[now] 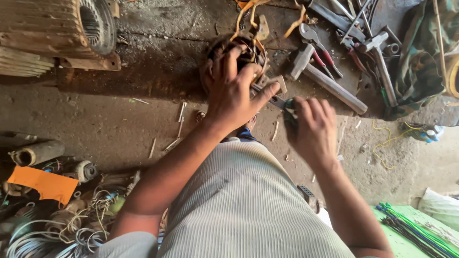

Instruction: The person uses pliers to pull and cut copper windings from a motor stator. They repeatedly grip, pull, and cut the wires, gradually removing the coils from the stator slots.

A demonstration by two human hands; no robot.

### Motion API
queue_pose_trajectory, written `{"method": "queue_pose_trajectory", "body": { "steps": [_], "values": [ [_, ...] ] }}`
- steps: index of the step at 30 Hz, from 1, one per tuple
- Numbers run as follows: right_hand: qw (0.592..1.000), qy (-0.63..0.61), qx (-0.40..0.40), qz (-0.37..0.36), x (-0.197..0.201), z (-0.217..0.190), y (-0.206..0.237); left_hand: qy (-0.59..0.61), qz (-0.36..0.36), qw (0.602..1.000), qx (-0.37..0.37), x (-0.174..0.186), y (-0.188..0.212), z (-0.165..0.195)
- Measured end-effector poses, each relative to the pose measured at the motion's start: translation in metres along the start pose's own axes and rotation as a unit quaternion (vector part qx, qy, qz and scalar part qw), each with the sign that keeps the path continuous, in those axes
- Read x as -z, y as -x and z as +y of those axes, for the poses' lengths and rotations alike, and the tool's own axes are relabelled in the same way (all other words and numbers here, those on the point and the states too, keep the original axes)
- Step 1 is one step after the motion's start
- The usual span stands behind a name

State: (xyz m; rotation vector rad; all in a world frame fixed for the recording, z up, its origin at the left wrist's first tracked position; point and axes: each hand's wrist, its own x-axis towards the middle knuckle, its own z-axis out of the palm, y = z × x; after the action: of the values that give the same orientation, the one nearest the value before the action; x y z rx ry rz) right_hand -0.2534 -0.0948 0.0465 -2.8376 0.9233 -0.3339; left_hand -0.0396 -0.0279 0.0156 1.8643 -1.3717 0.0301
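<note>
- On the concrete floor [119, 124] in front of us sits a round motor stator [239, 55] with orange leads curling off its top; our left hand [234, 93] lies spread over it, fingers draped on the windings, thumb stretched toward the right
- Just beside it, our right hand [311, 126] is curled tight around a green-handled tool [287, 105]; its metal shaft runs under the left thumb toward the stator
- Beyond the hands, a hammer [325, 79] lies near red-handled pliers [325, 55] and other tools
- At far left we see a ribbed motor housing [57, 33]; wire coils [57, 229] are heaped lower left
</note>
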Motion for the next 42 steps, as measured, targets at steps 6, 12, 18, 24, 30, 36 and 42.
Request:
{"method": "queue_pose_trajectory", "body": {
  "steps": [6,12,18,24,30,36,42],
  "values": [
    [0.945,-0.195,-0.204,-0.162,0.003,-0.007,0.027,0.095,0.073,0.992,0.023,0.012,0.015,-0.013],
    [0.921,-0.309,-0.173,-0.165,-0.013,0.005,0.046,0.085,-0.032,0.996,0.006,0.036,0.065,-0.030],
    [0.929,-0.300,-0.157,-0.150,-0.011,0.010,0.035,-0.011,-0.052,0.986,-0.161,0.005,0.069,-0.008],
    [0.938,-0.273,-0.159,-0.144,-0.006,0.007,0.022,-0.083,-0.100,0.959,-0.251,-0.017,0.047,-0.007],
    [0.940,-0.269,-0.089,-0.191,0.012,0.000,0.031,0.028,-0.012,0.993,-0.117,0.048,0.056,-0.035],
    [0.945,-0.209,-0.136,-0.212,0.011,-0.045,0.018,-0.009,0.015,0.996,-0.082,0.061,0.021,-0.077],
    [0.953,-0.134,-0.188,-0.194,0.018,-0.083,0.000,0.061,-0.041,0.987,-0.142,0.040,0.004,-0.086]
  ]
}}
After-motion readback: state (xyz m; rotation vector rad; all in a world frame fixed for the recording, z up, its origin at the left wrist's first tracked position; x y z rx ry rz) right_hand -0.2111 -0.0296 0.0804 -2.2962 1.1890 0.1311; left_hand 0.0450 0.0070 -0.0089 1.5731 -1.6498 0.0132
